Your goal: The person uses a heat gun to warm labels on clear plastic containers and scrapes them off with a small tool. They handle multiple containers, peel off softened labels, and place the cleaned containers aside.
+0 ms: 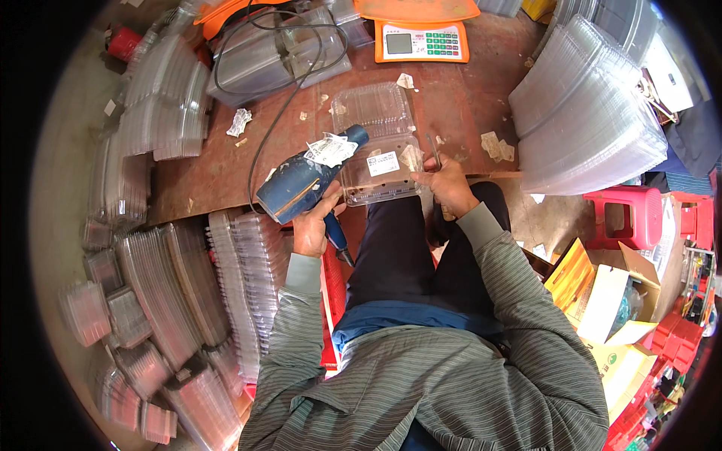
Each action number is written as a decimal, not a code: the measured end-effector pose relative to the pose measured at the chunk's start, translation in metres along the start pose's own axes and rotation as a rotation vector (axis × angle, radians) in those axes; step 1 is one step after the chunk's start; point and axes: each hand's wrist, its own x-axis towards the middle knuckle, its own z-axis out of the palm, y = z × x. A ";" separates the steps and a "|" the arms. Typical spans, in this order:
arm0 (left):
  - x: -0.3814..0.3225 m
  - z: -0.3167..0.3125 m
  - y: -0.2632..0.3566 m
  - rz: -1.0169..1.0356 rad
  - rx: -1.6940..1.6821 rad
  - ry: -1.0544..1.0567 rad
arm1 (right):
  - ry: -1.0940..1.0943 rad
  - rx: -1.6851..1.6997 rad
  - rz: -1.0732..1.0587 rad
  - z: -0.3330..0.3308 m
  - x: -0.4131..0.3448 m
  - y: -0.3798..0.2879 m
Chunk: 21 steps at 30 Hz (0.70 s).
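Note:
My left hand (313,222) grips the handle of a blue hair dryer (293,189), its nozzle pointing up and to the right. Crumpled printed labels (331,149) are stuck on the dryer's barrel. Just beyond the nozzle, a clear plastic clamshell box (361,186) lies opened at the table's front edge, lid (369,107) folded away from me. A white printed label (383,164) is on its base, with a peeled-looking paper piece (411,157) beside it. My right hand (451,186) pinches the box's right edge and also holds a thin metal-bladed tool (432,147), mostly hidden by the fingers.
An orange weighing scale (422,42) stands at the back of the reddish table (462,101). Tall stacks of clear boxes (586,113) rise at right, with more (163,101) at left. The black cord (265,124) loops over the table. Paper scraps (497,146) lie scattered.

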 end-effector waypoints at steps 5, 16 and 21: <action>-0.007 -0.001 0.000 -0.001 -0.012 0.014 | -0.097 0.035 0.260 -0.009 -0.004 -0.004; -0.014 -0.013 -0.001 -0.002 -0.015 -0.040 | -0.122 0.034 0.248 -0.010 -0.014 -0.006; -0.012 -0.018 -0.006 -0.019 -0.039 -0.039 | -0.136 0.029 0.288 -0.007 -0.013 -0.005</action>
